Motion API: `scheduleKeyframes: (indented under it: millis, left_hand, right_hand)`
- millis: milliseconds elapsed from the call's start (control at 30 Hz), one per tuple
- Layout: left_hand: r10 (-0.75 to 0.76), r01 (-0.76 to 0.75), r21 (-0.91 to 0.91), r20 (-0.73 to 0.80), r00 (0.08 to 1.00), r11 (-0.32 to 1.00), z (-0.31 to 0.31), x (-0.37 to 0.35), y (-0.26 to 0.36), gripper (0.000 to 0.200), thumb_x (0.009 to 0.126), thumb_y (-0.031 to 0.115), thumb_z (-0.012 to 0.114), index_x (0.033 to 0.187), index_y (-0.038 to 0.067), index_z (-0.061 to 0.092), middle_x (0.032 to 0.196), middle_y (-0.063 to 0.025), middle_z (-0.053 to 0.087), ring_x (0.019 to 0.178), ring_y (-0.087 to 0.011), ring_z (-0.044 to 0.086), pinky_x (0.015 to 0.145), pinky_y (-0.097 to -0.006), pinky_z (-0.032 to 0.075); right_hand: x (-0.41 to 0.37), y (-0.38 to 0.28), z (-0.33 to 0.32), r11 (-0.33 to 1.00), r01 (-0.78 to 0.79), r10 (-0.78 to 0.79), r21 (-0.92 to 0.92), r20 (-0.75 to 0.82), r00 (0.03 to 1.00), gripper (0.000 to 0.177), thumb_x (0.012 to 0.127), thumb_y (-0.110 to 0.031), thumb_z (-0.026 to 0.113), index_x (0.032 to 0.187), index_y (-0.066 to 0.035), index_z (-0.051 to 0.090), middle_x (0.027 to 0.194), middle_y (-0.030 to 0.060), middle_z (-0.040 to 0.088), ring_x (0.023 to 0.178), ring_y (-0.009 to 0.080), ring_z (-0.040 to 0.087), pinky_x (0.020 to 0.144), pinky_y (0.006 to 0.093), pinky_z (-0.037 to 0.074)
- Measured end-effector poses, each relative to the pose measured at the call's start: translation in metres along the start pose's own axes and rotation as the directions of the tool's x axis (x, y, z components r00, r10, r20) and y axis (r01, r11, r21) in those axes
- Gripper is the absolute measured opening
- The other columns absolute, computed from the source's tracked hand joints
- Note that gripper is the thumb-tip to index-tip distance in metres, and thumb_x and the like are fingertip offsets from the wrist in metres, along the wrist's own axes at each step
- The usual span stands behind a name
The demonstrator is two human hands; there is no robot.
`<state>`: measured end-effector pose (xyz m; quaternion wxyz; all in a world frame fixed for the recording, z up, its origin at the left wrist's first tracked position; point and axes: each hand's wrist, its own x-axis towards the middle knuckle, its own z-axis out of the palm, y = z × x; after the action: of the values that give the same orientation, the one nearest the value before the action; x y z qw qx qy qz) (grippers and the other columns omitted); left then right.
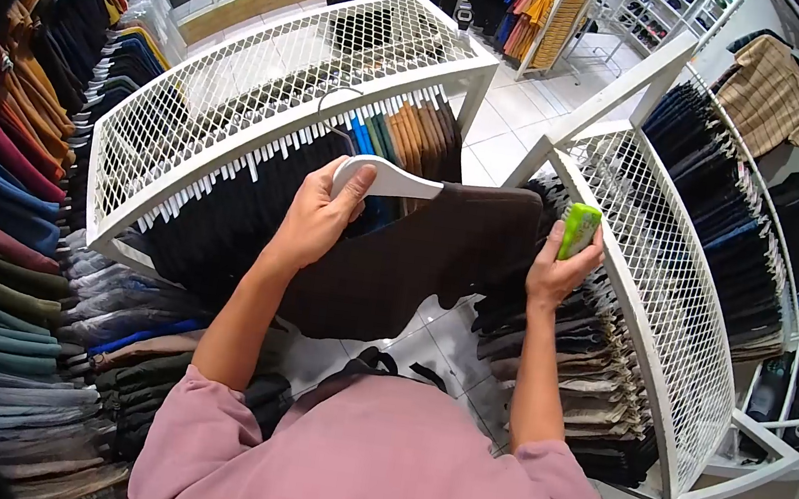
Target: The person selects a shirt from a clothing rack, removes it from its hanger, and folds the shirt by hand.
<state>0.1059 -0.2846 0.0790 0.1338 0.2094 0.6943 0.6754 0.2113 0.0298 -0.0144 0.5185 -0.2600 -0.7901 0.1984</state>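
Observation:
My left hand (316, 210) grips one end of a white clothes hanger (392, 180), thumb along its top. From the hanger's other arm a dark brown garment (397, 264) hangs down in front of me, partly slipped off on the left side. In my right hand (561, 273) is a bright green palm-sized object (580, 229) with pale markings, held upright between thumb and fingers; its kind is unclear. That hand is beside the garment's right shoulder, which overlaps it closely in this view.
Ahead stands a white mesh-topped rack (293, 64) packed with garments on white hangers. Another white mesh rack (662, 284) with trousers is close at my right. Folded and hung clothes (6, 289) line the left side. A plaid shirt (768, 91) hangs on the right wall.

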Motion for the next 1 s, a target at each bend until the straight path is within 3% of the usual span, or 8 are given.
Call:
scheduleKeyframes:
  millis: [133,233,300,467,733,833,867,1000]
  left_hand:
    - [0.021,-0.022,0.028,0.022,1.000,0.999,-0.002,0.010,-0.007,0.042,0.106,0.043,0.058,0.107,0.002,0.066,0.071,0.0041,0.050,0.063,-0.0041,0.043,0.056,-0.0238,0.036]
    - [0.041,-0.043,0.049,0.049,0.998,0.998,-0.004,0.020,-0.008,0.043,0.106,0.044,0.057,0.106,0.002,0.066,0.072,0.0037,0.051,0.063,-0.0045,0.044,0.056,-0.0246,0.037]
    - [0.024,-0.025,0.025,0.048,0.999,0.999,-0.012,0.024,-0.007,0.042,0.106,0.044,0.058,0.106,0.002,0.066,0.071,0.0039,0.051,0.062,-0.0044,0.044,0.056,-0.0246,0.036]
    - [0.028,-0.027,0.051,-0.015,0.999,0.998,-0.039,0.037,-0.018,0.040,0.106,0.042,0.059,0.105,0.003,0.065,0.068,0.0047,0.049,0.060,-0.0041,0.043,0.054,-0.0242,0.035]
    - [0.013,-0.018,0.096,0.057,0.998,0.995,-0.039,0.072,-0.020,0.040,0.106,0.042,0.059,0.103,0.003,0.065,0.068,0.0037,0.050,0.062,-0.0047,0.045,0.055,-0.0249,0.037]
    - [0.003,-0.005,0.097,0.028,1.000,0.995,-0.047,0.078,-0.021,0.040,0.106,0.042,0.058,0.103,0.003,0.065,0.069,0.0034,0.050,0.062,-0.0050,0.045,0.056,-0.0253,0.037]
    - [0.008,-0.007,0.096,-0.007,1.000,0.995,-0.049,0.078,-0.022,0.040,0.106,0.042,0.058,0.103,0.002,0.065,0.069,0.0033,0.050,0.062,-0.0051,0.045,0.056,-0.0254,0.037]
    - [0.035,-0.036,0.118,0.008,0.999,0.992,-0.048,0.071,-0.023,0.040,0.106,0.041,0.058,0.104,0.002,0.065,0.070,0.0020,0.053,0.063,-0.0064,0.048,0.057,-0.0269,0.039]
  right_hand:
    - [-0.011,-0.078,-0.004,0.898,0.353,-0.398,0.262,0.144,0.906,0.072,0.090,-0.031,0.077,0.145,0.004,0.045,0.125,0.0229,0.051,0.117,0.0401,0.053,0.101,0.0475,0.045]
    - [-0.019,-0.093,0.011,0.903,0.262,-0.370,0.339,0.310,0.876,0.074,0.090,-0.031,0.077,0.147,0.001,0.044,0.124,0.0228,0.052,0.114,0.0407,0.056,0.095,0.0470,0.050]
    - [-0.008,-0.069,0.033,0.910,0.340,-0.376,0.235,0.129,0.917,0.074,0.090,-0.034,0.077,0.147,-0.001,0.043,0.124,0.0226,0.051,0.111,0.0409,0.058,0.088,0.0472,0.053]
    - [0.011,-0.012,0.055,1.000,-0.019,0.019,-0.005,0.104,0.994,0.063,0.098,-0.037,0.067,0.144,0.000,0.045,0.124,0.0248,0.051,0.117,0.0427,0.052,0.102,0.0501,0.043]
    - [-0.008,-0.094,0.075,0.913,0.278,-0.372,0.300,0.328,0.868,0.076,0.087,-0.034,0.079,0.147,-0.004,0.045,0.121,0.0225,0.050,0.107,0.0402,0.059,0.086,0.0481,0.054]
    - [0.007,-0.044,0.102,0.978,0.191,-0.201,0.082,0.137,0.970,0.070,0.095,-0.033,0.073,0.147,0.001,0.041,0.126,0.0263,0.050,0.115,0.0428,0.054,0.099,0.0486,0.046]
    - [0.011,-0.032,0.103,0.996,-0.026,0.014,0.082,0.139,0.990,0.066,0.097,-0.032,0.070,0.144,0.005,0.042,0.128,0.0276,0.050,0.118,0.0432,0.051,0.103,0.0493,0.041]
    - [0.023,-0.041,0.076,0.998,-0.035,0.032,0.044,0.061,0.998,0.064,0.096,-0.031,0.072,0.142,0.004,0.046,0.126,0.0267,0.052,0.118,0.0428,0.051,0.104,0.0489,0.040]
